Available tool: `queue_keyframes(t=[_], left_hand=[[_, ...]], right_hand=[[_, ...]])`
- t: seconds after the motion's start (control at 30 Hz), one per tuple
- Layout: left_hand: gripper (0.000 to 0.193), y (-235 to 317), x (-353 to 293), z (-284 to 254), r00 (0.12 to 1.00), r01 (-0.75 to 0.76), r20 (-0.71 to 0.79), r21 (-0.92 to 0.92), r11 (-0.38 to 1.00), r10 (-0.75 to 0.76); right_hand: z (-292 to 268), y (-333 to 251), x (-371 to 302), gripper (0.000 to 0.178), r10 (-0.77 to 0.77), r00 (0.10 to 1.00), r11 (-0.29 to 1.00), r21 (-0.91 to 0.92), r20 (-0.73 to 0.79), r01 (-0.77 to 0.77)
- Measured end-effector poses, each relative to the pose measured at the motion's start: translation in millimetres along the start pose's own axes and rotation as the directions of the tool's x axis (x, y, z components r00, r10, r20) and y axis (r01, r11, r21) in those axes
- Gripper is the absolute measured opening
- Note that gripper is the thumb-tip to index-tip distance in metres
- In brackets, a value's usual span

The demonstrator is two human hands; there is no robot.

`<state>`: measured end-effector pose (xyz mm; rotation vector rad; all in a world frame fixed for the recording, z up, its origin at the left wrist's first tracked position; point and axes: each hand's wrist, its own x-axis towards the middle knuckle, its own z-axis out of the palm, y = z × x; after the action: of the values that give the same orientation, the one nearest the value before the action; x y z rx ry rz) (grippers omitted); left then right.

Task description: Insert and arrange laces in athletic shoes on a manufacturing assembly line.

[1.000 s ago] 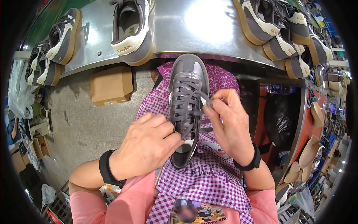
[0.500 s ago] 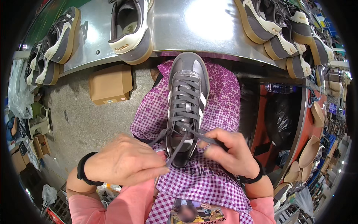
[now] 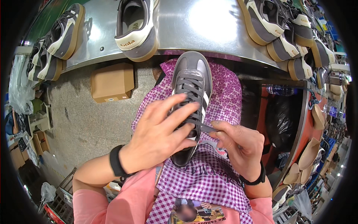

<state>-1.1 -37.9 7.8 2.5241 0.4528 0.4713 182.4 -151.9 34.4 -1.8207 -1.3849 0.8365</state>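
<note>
A dark grey sneaker (image 3: 185,63) with white side stripes lies on my lap, toe pointing away from me. My left hand (image 3: 154,132) reaches across its laced front and tongue. Its fingers are spread, some blurred, and the fingertips lie over the laces; the palm side is hidden. Between the thumb and fingers of my right hand (image 3: 238,147) is a flat grey shoelace (image 3: 206,127), stretched sideways from the shoe's right side. The left hand covers much of the shoe's middle and opening. Under the shoe is a purple checked apron (image 3: 223,100).
A metal table (image 3: 173,33) spans the front. On it stand a single sneaker (image 3: 140,46), more sneakers at left (image 3: 67,37), and a pile at right (image 3: 264,22). A cardboard box (image 3: 112,82) sits on the floor. Tan insoles (image 3: 309,153) line the red shelf's edge at right.
My left hand has moved up and right onto the shoe's laces, its fingers spreading. The lace end it held at the lower left no longer shows. My right hand keeps its lace.
</note>
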Motion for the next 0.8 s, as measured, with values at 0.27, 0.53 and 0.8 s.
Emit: queue_keyframes(t=[0.27,0.53,0.8], left_hand=[[0.012,-25.0,5.6,-47.6,0.996,0.088,0.057,-0.671,0.736,-0.066],[0.020,-15.8,24.5,-68.7,0.996,0.016,0.085,-0.448,0.894,0.025],[0.021,-16.4,8.4,-8.6,0.986,-0.165,0.024,0.203,0.965,0.163]], right_hand=[[2.7,20.9,2.8,0.023,-0.089,0.989,0.995,0.027,-0.120,0.093],[22.7,10.6,17.2,0.021,-0.364,0.923,0.909,0.266,0.128,0.321],[25.5,4.3,4.6,0.018,-0.281,0.959,0.945,-0.181,-0.022,0.273]])
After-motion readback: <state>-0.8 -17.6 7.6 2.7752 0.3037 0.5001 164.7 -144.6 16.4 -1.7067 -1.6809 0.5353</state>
